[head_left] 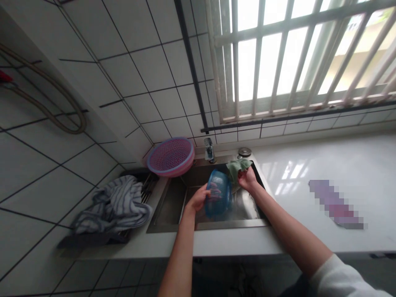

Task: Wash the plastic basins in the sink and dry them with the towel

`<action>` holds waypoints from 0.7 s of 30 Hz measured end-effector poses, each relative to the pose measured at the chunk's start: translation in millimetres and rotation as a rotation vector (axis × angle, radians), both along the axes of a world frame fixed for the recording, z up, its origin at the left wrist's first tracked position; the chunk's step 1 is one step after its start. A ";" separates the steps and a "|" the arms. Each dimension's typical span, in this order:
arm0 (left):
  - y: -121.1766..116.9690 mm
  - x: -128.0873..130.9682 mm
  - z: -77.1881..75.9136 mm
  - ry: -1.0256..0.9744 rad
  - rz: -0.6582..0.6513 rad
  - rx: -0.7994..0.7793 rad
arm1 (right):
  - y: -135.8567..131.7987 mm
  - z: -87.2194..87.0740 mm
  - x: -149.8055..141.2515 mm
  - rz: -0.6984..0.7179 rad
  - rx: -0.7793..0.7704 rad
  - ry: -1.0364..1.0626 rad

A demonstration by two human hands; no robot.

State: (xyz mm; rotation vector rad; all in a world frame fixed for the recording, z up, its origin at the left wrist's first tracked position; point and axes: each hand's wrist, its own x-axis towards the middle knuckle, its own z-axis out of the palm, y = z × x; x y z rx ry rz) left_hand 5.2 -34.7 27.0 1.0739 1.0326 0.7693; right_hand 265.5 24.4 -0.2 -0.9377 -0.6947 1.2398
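My left hand (198,199) grips the rim of a blue plastic basket (218,200), which is tilted on its side over the metal sink (168,206). The basket looks slightly blurred. A green cloth (237,166) is pinched in my right hand (247,180), just to the right of the basket, above the sink's right side. The cloth and the basket lie close together; whether they touch I cannot tell. Part of the sink's floor is hidden behind the basket and my hands.
A pink colander (171,157) leans at the sink's back left corner, beside the faucet (209,149). A striped towel (117,206) lies on a dark rack at left. Behind the sink's right corner sits a metal drain strainer (244,152). White countertop (293,198) extends right, under a barred window.
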 end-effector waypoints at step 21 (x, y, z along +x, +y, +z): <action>26.9 -3.0 -9.0 0.378 0.500 0.112 | -42.7 13.5 -45.9 0.176 0.538 -1.224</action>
